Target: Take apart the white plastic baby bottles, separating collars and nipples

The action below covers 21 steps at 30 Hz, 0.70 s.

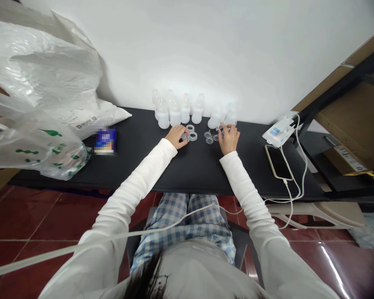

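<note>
My left hand (176,136) is at the middle of the black table, its fingers curled over a translucent ring, partly hidden beneath them. Touching distance away lie further whitish rings (192,136). To the right, my right hand (229,139) has thumb and fingers bent round a small clear teat-like piece (219,127); the fingers cover part of it. Several flat clear teat-like pieces (209,140) lie loose between the hands. Behind my left hand stand several white bottles with clear domed tops (175,114). More white bottles (215,118) stand behind my right hand.
The black table (137,166) runs along a white wall. Plastic bags (50,145) and a blurred blue packet (105,140) are on the left. At right lie a white pack (279,132), a phone (279,162) and white cables (303,166). Another cable crosses my lap.
</note>
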Tool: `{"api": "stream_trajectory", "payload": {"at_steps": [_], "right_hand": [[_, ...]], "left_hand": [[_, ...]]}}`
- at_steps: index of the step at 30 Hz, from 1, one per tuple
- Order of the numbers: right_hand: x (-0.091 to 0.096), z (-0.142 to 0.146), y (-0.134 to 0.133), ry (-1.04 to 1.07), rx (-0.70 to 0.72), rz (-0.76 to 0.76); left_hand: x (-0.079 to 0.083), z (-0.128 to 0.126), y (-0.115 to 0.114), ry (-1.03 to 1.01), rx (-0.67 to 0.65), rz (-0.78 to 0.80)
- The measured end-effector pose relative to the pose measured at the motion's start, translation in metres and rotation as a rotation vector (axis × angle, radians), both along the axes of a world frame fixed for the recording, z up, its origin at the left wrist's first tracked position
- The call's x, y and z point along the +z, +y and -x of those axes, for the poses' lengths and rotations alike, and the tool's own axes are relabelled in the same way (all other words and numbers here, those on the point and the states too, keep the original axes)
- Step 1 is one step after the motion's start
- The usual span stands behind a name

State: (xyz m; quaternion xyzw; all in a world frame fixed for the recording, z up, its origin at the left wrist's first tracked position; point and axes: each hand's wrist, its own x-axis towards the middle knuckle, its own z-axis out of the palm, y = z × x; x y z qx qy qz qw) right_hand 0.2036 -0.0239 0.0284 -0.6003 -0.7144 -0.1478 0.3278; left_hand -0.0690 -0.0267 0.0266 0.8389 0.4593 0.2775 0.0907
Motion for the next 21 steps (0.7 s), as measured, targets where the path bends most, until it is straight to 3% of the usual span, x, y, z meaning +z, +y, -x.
{"api": "stream_trajectory", "payload": {"at_steps": [14, 21], "right_hand": [[-0.004, -0.002, 0.01, -0.035, 0.003, 0.051], [-0.007, -0.001, 0.015, -0.11, 0.047, 0.033]], "left_hand": [[0.003, -0.001, -0.004, 0.037, 0.039, 0.103], [0.0, -0.003, -0.005, 0.079, 0.061, 0.026]]}}
